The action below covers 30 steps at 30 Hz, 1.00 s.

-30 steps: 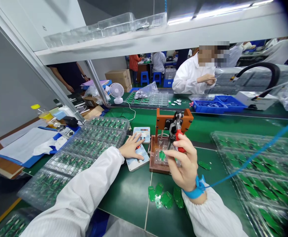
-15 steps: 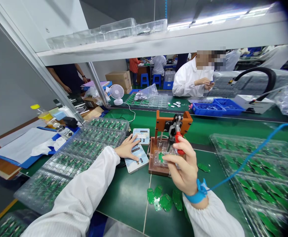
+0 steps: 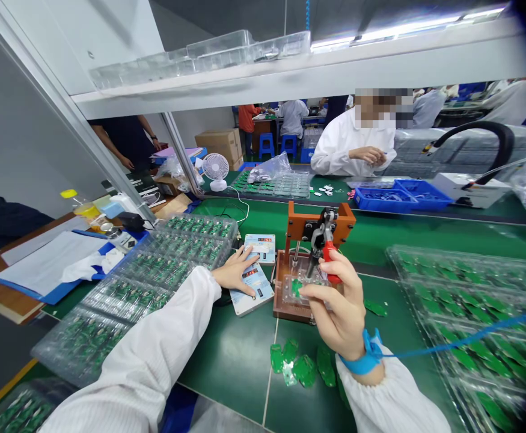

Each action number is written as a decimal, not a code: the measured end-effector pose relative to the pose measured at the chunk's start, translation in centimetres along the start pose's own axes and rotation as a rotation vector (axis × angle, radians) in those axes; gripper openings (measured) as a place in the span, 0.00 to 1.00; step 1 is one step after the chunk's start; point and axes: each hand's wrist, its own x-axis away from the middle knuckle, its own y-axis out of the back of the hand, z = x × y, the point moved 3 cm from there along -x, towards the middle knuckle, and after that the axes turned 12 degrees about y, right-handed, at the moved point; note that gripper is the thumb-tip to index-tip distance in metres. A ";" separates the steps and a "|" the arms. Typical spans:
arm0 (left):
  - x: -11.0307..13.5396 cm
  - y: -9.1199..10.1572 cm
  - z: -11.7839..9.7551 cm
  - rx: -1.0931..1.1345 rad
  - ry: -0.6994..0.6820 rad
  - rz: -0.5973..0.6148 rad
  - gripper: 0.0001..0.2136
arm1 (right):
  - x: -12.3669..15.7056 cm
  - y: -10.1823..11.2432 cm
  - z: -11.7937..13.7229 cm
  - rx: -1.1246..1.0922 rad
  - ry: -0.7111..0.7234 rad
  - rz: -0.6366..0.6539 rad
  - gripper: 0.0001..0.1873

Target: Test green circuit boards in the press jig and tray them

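Head view: right hand (image 3: pixel 339 316) closed on red plastic clamp handle (image 3: pixel 330 260); left hand (image 3: pixel 234 272) open, flat on pale tester box (image 3: pixel 250 291).

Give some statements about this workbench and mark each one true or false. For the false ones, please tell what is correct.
1. The left hand rests on a digital meter. True.
2. The blue wrist strap is on the left wrist. False: it is on the right wrist.
3. The right hand is at the red clamp handle. True.
4. The loose green boards lie in a blue bin. False: they lie on the green mat, in front of the fixture.
5. A co-worker across the bench wears a black coat. False: the coat is white.
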 end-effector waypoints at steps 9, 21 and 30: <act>0.1 -0.1 -0.3 -0.039 0.030 0.017 0.65 | 0.1 -0.1 0.0 -0.012 -0.005 -0.017 0.15; 0.7 3.7 2.3 1.099 0.082 -0.843 0.17 | 0.2 0.0 -0.1 -0.004 -0.009 -0.012 0.16; -0.2 3.7 3.9 1.268 0.187 -0.751 0.22 | -0.1 0.0 0.1 0.006 0.005 -0.019 0.16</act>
